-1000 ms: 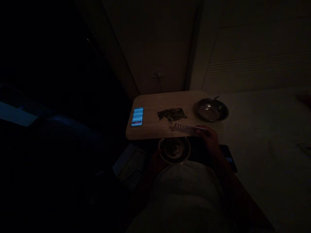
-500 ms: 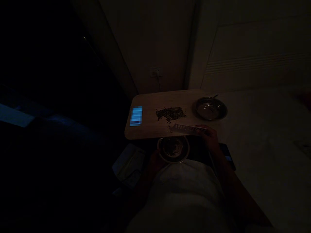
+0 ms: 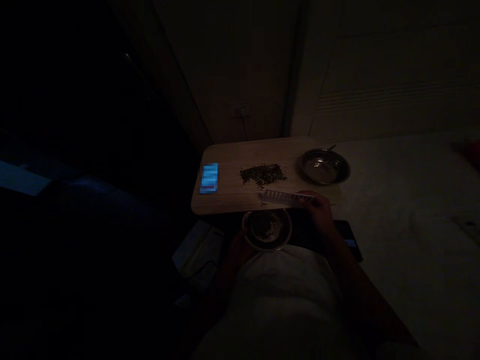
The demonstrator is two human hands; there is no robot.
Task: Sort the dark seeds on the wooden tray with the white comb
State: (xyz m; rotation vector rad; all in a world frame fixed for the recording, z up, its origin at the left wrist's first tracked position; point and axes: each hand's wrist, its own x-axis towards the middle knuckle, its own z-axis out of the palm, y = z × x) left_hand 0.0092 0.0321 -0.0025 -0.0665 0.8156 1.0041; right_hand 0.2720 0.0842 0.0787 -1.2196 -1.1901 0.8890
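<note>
In the dim head view, my left hand (image 3: 240, 248) is closed on the left rim of a metal bowl (image 3: 267, 248), which sits just below the table's near edge. Small dark bits lie inside that bowl. My right hand (image 3: 321, 209) grips the right end of a long, flat, slotted strip (image 3: 282, 197); its exact kind is unclear. The strip lies low over the front of the wooden table (image 3: 228, 200). Beyond it is a spread pile of small dark grains or seeds (image 3: 264, 174), with a few loose bits near the strip's left end.
A second metal bowl (image 3: 325, 167), with a handle poking past its rim, stands at the table's right. A lit phone screen (image 3: 209, 178) is at the left. Another phone (image 3: 349, 241) lies by my right forearm. A wall socket (image 3: 242, 110) holds a plug.
My right hand and the slotted strip have shifted slightly left. Bits in the held bowl seem to have shifted, while my left hand keeps its place.
</note>
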